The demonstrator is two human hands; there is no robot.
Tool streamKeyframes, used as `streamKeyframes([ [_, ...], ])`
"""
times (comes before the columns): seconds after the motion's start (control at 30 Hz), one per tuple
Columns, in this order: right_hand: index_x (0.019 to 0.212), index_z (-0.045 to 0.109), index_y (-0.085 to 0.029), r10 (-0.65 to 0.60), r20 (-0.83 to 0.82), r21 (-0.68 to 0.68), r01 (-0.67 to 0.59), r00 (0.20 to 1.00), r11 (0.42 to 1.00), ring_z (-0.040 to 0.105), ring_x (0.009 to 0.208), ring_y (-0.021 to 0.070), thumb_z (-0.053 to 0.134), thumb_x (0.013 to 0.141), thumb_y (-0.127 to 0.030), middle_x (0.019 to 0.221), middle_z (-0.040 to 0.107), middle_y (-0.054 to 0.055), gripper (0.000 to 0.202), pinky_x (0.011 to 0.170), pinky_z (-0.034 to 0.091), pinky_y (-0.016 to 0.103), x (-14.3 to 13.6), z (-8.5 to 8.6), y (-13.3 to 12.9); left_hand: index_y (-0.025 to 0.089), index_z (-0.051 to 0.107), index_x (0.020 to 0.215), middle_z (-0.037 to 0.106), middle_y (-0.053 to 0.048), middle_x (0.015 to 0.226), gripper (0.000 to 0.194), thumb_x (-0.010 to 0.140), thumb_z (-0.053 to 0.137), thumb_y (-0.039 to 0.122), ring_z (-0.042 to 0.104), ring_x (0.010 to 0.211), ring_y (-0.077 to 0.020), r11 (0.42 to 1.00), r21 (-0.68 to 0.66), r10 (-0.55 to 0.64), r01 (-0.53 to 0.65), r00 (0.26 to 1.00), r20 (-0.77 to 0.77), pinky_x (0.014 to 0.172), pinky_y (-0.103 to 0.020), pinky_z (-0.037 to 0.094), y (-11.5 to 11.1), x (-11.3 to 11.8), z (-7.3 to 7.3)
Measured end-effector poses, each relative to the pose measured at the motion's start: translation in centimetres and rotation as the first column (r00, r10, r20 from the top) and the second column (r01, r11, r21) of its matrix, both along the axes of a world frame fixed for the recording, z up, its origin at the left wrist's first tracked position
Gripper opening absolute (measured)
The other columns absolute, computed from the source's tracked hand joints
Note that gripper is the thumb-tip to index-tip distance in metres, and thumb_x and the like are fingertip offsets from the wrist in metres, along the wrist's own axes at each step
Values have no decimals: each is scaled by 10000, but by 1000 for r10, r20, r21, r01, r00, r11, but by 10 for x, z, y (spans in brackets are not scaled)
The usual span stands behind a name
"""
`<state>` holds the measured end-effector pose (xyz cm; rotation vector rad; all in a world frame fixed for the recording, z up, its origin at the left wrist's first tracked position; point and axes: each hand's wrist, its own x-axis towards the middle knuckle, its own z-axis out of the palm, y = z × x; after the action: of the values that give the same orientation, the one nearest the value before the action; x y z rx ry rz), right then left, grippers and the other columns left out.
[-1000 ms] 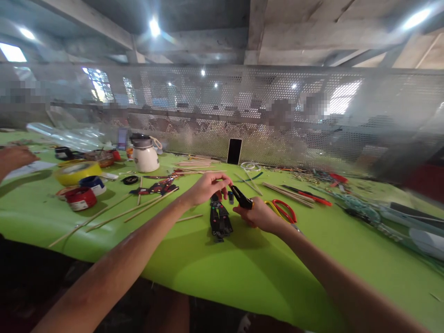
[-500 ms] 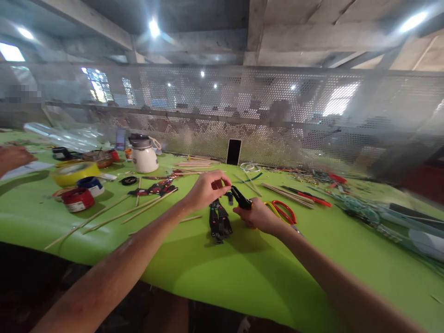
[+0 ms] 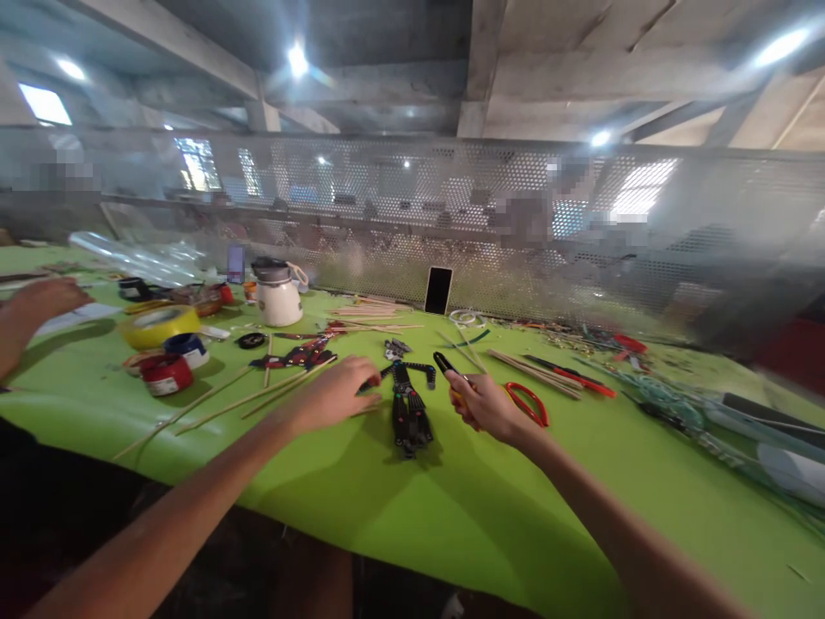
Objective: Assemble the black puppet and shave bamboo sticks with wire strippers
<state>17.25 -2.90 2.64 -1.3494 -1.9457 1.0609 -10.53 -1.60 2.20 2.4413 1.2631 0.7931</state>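
Note:
A black jointed puppet figure [image 3: 411, 419] lies flat on the green tabletop, its head away from me and its arms spread. My left hand [image 3: 339, 394] hovers at the left of the figure, thumb and fingers apart, with nothing seen between them. On the other side my right hand [image 3: 483, 402] grips a pair of pliers [image 3: 443, 363] with black jaws, which point toward the figure's bent arm. Red-handled scissors [image 3: 529, 404] lie just beyond my right hand, partly hidden by it.
Thin wooden sticks [image 3: 223, 406], a red-and-black puppet [image 3: 302, 352], yellow tape [image 3: 161, 327] and a red jar [image 3: 166, 376] lie left. A white jug [image 3: 279, 299] and phone [image 3: 439, 291] stand at the back. Another person's hand [image 3: 48, 301] is far left. Red-black pliers [image 3: 573, 376] lie right.
My left hand has moved left and down, off the figure, and its fingers have opened. My right hand has drawn slightly right with the pliers. The figure's head and arms now show.

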Motion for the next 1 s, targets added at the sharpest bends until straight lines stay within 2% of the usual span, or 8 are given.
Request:
streamKeyframes([
  [0.1, 683, 384, -222, 37, -36, 9, -37, 999, 999, 374, 430, 93, 288, 911, -679, 547, 421, -40, 519, 440, 306, 236, 3, 11, -4, 175, 652, 932, 642, -93, 1018, 122, 875, 642, 282, 575, 1003, -275, 999, 20, 44, -40, 963, -267, 865, -374, 447, -26, -13, -7],
  [0.23, 770, 430, -217, 35, 41, 149, -41, 999, 988, 414, 503, 122, 286, 966, -578, 579, 447, -32, 435, 504, 331, 250, 10, 25, -21, 157, 606, 853, 622, -102, 966, 124, 926, 509, 181, 553, 947, -260, 998, 1, 54, -57, 950, -308, 846, -372, 427, -37, -8, -14],
  [0.37, 892, 575, -196, 6, 349, 386, -149, 937, 911, 546, 653, 179, 280, 1001, -456, 738, 606, 48, 407, 619, 381, 296, 24, 48, -52, 187, 547, 917, 610, -47, 881, 82, 945, 492, 241, 549, 777, -190, 982, -187, -2, -7, 999, -50, 734, -308, 433, -52, -4, 1],
  [0.43, 994, 616, -194, -8, 469, 454, -234, 883, 860, 585, 679, 199, 292, 1006, -438, 819, 657, 79, 405, 623, 390, 310, 32, 60, -69, 203, 538, 973, 608, -30, 891, 130, 965, 494, 325, 560, 780, -165, 932, -335, -84, 141, 980, 178, 721, -273, 442, -71, -1, 20],
  [0.57, 1125, 624, -180, -74, 600, 648, -429, 797, 630, 602, 675, 209, 361, 1008, -469, 834, 656, 93, 408, 587, 396, 321, 43, 79, -96, 201, 593, 1015, 601, -13, 834, 194, 974, 513, 373, 566, 764, -133, 789, -483, -141, 379, 878, 458, 710, -238, 438, -108, 15, 59],
  [0.67, 1098, 631, -167, -112, 634, 700, -506, 765, 504, 583, 640, 203, 425, 1001, -466, 780, 611, 69, 376, 554, 386, 319, 43, 88, -109, 181, 637, 1013, 583, -6, 780, 196, 963, 552, 350, 544, 724, -113, 718, -522, -131, 460, 826, 549, 683, -223, 425, -120, 28, 71],
  [0.83, 1105, 628, -149, -90, 634, 709, -531, 768, 463, 607, 629, 202, 430, 1004, -464, 756, 610, 67, 386, 543, 426, 310, 33, 99, -115, 162, 665, 991, 597, -19, 787, 137, 935, 615, 276, 494, 656, -74, 600, -552, -57, 579, 719, 692, 583, -180, 359, -124, 38, 69],
  [1.0, 1154, 617, -160, -36, 565, 712, -464, 825, 527, 669, 676, 199, 356, 1031, -450, 875, 697, 110, 408, 576, 499, 295, 33, 98, -108, 149, 647, 948, 522, 9, 743, 127, 870, 698, 235, 386, 540, -28, 516, -546, 261, 660, 486, 834, 462, -140, 229, -123, 45, 72],
])
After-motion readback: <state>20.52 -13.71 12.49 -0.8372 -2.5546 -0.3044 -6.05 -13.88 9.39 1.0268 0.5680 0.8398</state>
